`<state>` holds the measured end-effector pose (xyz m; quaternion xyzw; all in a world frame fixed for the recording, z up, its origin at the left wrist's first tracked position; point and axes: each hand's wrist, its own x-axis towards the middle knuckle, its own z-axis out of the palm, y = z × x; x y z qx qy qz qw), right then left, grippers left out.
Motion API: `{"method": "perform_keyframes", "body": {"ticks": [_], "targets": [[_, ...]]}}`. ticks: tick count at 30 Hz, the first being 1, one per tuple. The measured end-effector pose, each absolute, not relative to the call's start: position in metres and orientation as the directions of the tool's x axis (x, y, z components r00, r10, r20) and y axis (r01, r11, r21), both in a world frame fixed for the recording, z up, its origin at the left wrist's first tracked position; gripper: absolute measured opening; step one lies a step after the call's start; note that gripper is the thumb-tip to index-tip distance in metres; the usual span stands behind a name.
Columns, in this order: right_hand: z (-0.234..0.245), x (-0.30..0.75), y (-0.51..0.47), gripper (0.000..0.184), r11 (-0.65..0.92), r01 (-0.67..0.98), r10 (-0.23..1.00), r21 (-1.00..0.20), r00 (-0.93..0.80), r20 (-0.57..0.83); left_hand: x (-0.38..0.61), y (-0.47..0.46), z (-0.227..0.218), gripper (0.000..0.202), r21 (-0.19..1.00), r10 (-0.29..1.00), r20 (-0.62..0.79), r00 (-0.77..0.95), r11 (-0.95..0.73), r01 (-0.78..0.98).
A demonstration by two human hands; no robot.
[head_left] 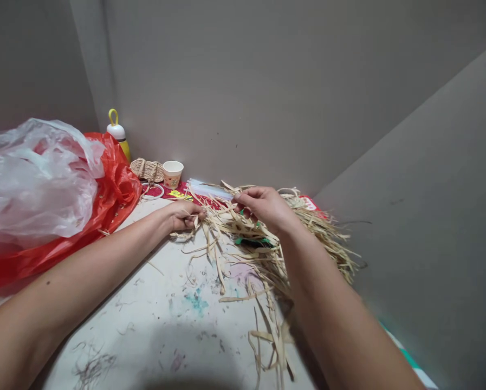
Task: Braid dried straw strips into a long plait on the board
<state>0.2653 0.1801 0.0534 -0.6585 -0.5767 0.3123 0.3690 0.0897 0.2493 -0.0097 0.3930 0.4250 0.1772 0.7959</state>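
A loose pile of dried straw spreads over the right side of the white table, with pale flat strips trailing toward the front edge. At the pile's left end, my left hand is closed, its fingers curled around a strip of straw. My right hand reaches over the middle of the pile. Thumb and fingertips pinch together on a straw strand there, partly hidden by the fingers. Under the straw, between the hands and the front edge, a dark object with green edges shows in part.
Red and clear plastic bags fill the left side. Along the back stand a yellow-and-white bottle, a woven straw piece, a paper cup and white translucent sticks. A grey wall closes the back; stains mark the tabletop.
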Motion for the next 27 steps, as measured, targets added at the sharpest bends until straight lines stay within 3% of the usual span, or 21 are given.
{"method": "perform_keyframes", "body": {"ticks": [3,6,8,13,16,22,27], "targets": [[0.07,0.267,0.193,0.015,-0.096,0.682,0.992,-0.725,0.127,-0.012,0.088,0.249,-0.009,0.023,0.777,0.618,-0.536,0.575,0.628,0.05],[0.09,0.276,0.199,0.012,-0.037,0.9,0.995,-0.434,0.074,0.069,0.085,0.25,-0.009,0.022,0.771,0.61,-0.545,0.575,0.634,0.059],[0.099,0.287,0.195,0.011,-0.005,0.958,0.996,-0.286,0.031,0.088,0.084,0.25,-0.009,0.022,0.771,0.609,-0.546,0.575,0.634,0.06],[0.085,0.32,0.162,0.019,-0.07,0.992,0.992,-0.101,0.059,-0.109,0.084,0.25,-0.012,0.022,0.781,0.623,-0.537,0.569,0.622,0.056],[0.059,0.336,0.137,0.012,-0.123,0.992,0.974,-0.029,0.115,-0.196,0.085,0.249,-0.013,0.022,0.787,0.628,-0.537,0.564,0.614,0.066],[0.026,0.353,0.1,0.014,-0.283,0.953,0.947,0.105,0.295,-0.13,0.083,0.248,-0.012,0.022,0.796,0.631,-0.527,0.569,0.602,0.07],[0.033,0.356,0.089,0.022,-0.293,0.954,0.953,0.057,0.297,-0.057,0.084,0.25,-0.014,0.021,0.801,0.639,-0.526,0.562,0.594,0.075]]}}
